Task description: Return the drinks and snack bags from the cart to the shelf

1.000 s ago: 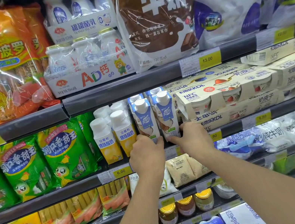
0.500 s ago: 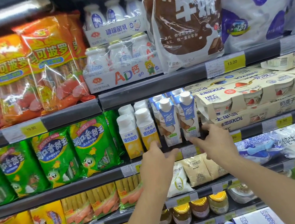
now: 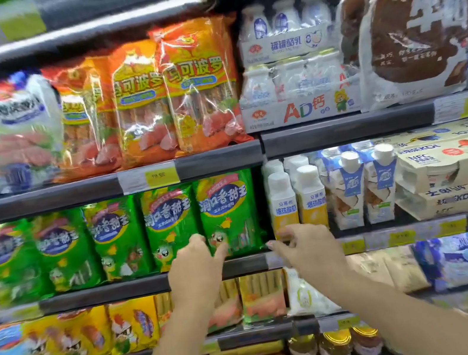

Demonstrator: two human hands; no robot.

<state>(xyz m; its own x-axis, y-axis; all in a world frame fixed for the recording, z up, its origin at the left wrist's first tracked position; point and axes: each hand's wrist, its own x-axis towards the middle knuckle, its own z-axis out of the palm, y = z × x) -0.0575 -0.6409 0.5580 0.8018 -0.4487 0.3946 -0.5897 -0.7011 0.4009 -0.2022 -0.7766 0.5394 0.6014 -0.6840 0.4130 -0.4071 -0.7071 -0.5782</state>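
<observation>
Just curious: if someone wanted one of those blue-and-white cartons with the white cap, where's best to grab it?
Probably round the carton's flat sides, fingers coming from the front: it stands upright at the shelf edge, with neighbours close on both sides.

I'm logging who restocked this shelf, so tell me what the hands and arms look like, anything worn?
Both arms are bare to the frame edge: no sleeves, gloves, watch or bracelets. The left hand shows no rings. The right hand seems to have pinkish nail polish; blur hides finer detail.

- Green snack bags [image 3: 172,225]: glossy plastic film, crinkled.
- Orange sausage packs [image 3: 198,86]: shiny clear plastic.
- Blue-white drink cartons [image 3: 347,188]: smooth coated paperboard, white plastic caps.
- Shelf edge [image 3: 91,296]: dark, matt.
</observation>
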